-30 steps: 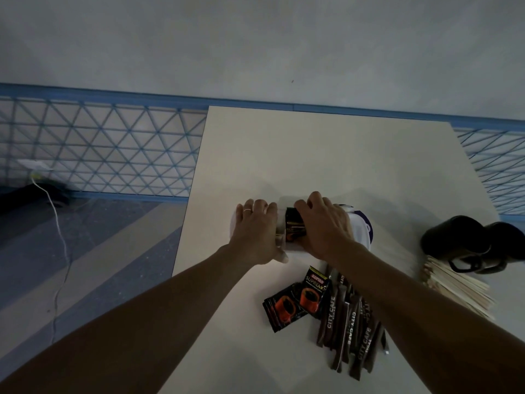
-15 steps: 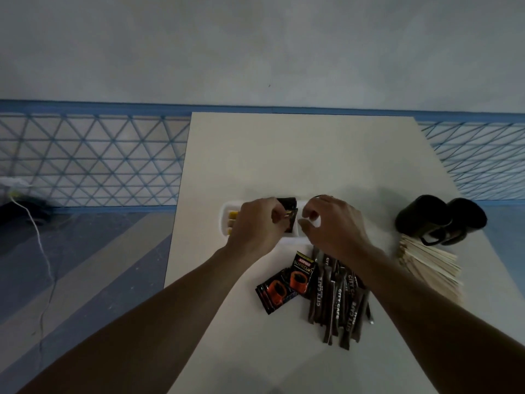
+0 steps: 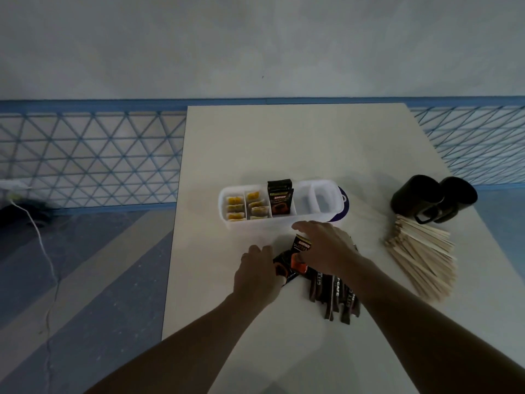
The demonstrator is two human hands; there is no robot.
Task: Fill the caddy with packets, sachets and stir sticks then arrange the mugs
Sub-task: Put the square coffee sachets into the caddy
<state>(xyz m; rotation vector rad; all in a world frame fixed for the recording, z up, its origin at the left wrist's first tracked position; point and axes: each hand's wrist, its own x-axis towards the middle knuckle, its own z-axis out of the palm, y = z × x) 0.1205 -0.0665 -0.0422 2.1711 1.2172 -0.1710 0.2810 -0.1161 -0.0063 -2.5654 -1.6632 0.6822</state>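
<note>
Packet stage of the job: a person's hands close in on the last two loose coffee packets [image 3: 301,247], lying on the table [image 3: 284,143] just in front of the white caddy [image 3: 255,225]. The caddy's two left compartments hold yellow tea packets [image 3: 235,207]. The third holds black standing packets [image 3: 279,199], and the two on the right show nothing inside. The right hand [image 3: 326,247] hovers palm down over the loose pair with its fingers loosely extended and no closed grip showing. The left hand [image 3: 257,273] sits at their left edge with its fingers bent down and the tips hidden, so whether it pinches one cannot be told. Brown stick sachets [image 3: 336,294] lie under the right wrist, stir sticks [image 3: 420,260] fan out well to the right, and two black mugs [image 3: 431,199] touch each other beyond them. The next move likely calls for pinching up the loose pair and slotting it upright into the third compartment.
</note>
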